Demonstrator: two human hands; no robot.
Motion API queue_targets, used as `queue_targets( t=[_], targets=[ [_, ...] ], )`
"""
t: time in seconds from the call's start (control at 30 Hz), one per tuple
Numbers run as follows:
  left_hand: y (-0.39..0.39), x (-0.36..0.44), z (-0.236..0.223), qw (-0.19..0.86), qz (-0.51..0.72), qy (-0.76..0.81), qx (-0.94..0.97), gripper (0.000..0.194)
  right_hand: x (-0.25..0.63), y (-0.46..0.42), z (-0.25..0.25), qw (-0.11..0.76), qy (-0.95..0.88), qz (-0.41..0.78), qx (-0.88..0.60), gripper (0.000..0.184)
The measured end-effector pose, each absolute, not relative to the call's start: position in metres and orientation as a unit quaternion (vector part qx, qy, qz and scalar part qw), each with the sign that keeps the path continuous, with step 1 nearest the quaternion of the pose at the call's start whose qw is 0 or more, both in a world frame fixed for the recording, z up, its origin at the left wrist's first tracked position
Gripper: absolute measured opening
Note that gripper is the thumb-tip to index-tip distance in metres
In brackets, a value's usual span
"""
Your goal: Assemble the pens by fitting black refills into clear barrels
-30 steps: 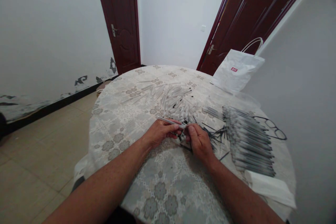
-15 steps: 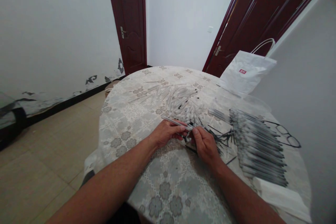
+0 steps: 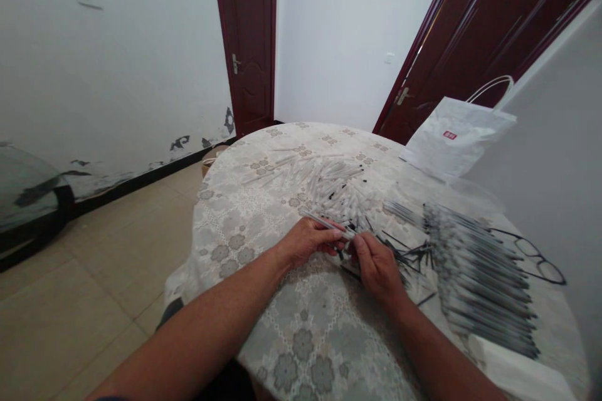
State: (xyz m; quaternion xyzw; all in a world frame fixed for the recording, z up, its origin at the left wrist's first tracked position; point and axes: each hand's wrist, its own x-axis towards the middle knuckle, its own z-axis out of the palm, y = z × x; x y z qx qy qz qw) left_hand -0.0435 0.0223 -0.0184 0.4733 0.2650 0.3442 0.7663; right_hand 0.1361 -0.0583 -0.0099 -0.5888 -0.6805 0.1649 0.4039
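My left hand (image 3: 308,241) is closed around a slim, pale see-through pen (image 3: 316,218), whose far end sticks out up and to the left. At the pen's near end, my right hand (image 3: 379,266) pinches with thumb and fingers, touching my left fingertips. The exact part between the right fingers is hidden. Beyond the hands spreads a loose heap of pale pen barrels (image 3: 315,170), with small black pieces among them. Thin black refills (image 3: 414,254) lie scattered just right of my right hand. Further right, finished-looking grey pens (image 3: 493,288) lie in a dense stacked row.
A flowered cloth covers the round table (image 3: 301,344). Black-rimmed glasses (image 3: 540,257) lie at the right edge beside the stacked pens. A white paper bag (image 3: 454,138) stands at the back right, and a folded white sheet (image 3: 517,369) lies at the near right.
The camera has turned slightly left, so the scene sits further right and a little lower. Both hands stay together on the pen, with little visible change in grip.
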Motion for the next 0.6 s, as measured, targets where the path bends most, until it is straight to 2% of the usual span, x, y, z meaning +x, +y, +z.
queue_targets(
  t=[0.1, 0.27, 0.6],
  targets=[
    [0.0225, -0.0438, -0.0163, 0.771, 0.35, 0.263, 0.463, 0.037, 0.137, -0.0579, -0.0114, 0.424, -0.669, 0.163, -0.588, 0.025],
    [0.0231, -0.0442, -0.016, 0.77, 0.352, 0.271, 0.458, 0.037, 0.1363, -0.0582, -0.0095, 0.421, -0.676, 0.13, -0.591, 0.02],
    [0.0226, -0.0431, -0.0184, 0.761, 0.342, 0.265, 0.483, 0.034, 0.1343, -0.0601, -0.0066, 0.412, -0.667, 0.193, -0.59, 0.032]
  ],
)
